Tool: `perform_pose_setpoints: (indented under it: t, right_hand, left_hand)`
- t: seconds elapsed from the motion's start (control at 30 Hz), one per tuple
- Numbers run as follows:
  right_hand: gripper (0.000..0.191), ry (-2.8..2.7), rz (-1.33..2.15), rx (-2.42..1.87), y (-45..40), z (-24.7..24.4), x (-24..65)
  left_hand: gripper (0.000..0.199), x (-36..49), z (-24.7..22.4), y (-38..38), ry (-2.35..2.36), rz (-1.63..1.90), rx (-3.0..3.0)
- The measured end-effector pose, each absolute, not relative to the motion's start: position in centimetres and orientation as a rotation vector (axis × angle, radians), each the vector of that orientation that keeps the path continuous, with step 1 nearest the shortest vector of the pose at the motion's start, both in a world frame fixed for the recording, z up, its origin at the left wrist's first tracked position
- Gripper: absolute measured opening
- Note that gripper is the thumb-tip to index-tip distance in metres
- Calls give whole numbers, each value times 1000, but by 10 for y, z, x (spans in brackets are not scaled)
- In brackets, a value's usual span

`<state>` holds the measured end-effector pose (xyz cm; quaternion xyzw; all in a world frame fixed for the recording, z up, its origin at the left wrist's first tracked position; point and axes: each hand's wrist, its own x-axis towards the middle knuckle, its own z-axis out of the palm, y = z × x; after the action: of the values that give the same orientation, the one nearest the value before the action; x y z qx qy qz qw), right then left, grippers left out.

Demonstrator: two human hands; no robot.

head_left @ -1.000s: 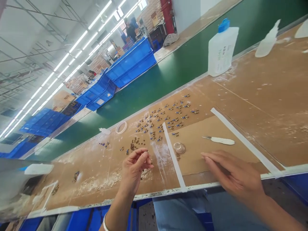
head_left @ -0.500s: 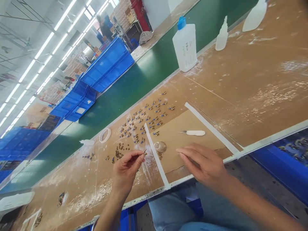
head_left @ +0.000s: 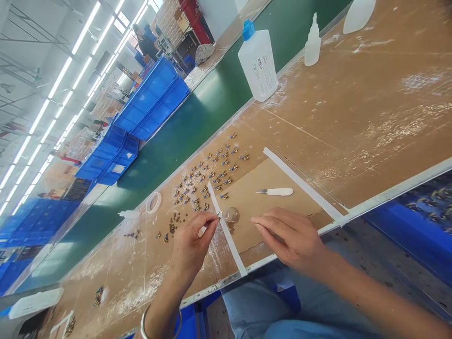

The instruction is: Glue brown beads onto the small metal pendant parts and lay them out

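Observation:
My left hand (head_left: 198,234) is closed in a pinch on a small metal part (head_left: 219,215), which shows as a dark tip beyond the thumb and forefinger. To the right, my right hand (head_left: 289,234) has thumb and forefinger pressed together; anything between them is too small to make out. Between the hands stands a small clear cup (head_left: 231,215). A white-handled knife (head_left: 280,192) lies on the cardboard sheet (head_left: 252,181) beyond my right hand. Many small brass-and-blue parts (head_left: 204,178) are spread out past my left hand, with a heap of tiny brown pieces (head_left: 172,226) nearer to it.
White tape strips (head_left: 303,186) edge the cardboard. A tape roll (head_left: 154,202) and a small bottle (head_left: 130,214) lie at left. A large white bottle (head_left: 259,66) and a dropper bottle (head_left: 312,44) stand at the back. Blue crates (head_left: 151,101) sit beyond the green belt (head_left: 212,106).
My left hand has moved right with its small part, closer to the clear cup. My right hand stays pinched beside the cup. The whole view has shifted slightly.

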<state>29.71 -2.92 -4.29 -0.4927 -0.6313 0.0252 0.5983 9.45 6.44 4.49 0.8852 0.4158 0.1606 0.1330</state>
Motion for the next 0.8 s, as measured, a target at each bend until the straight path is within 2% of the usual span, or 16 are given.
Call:
perform_pose_setpoints:
  t: [0.33, 0.5, 0.63, 0.8]
  right_hand:
    - [23, -1453, 57, -1142, -29, -44, 297]
    - [22, -1443, 48, -1141, -29, -45, 298]
    - [24, -1438, 38, -1153, -31, -44, 300]
    - [26, -1476, -16, -1170, -34, -42, 300]
  left_hand:
    - [12, 103, 48, 66, 1142, 379, 2649]
    - [10, 95, 56, 56, 1239, 459, 2578]
    - [7, 54, 62, 34, 1513, 575, 2387]
    - [16, -20, 42, 0, 1829, 719, 2044]
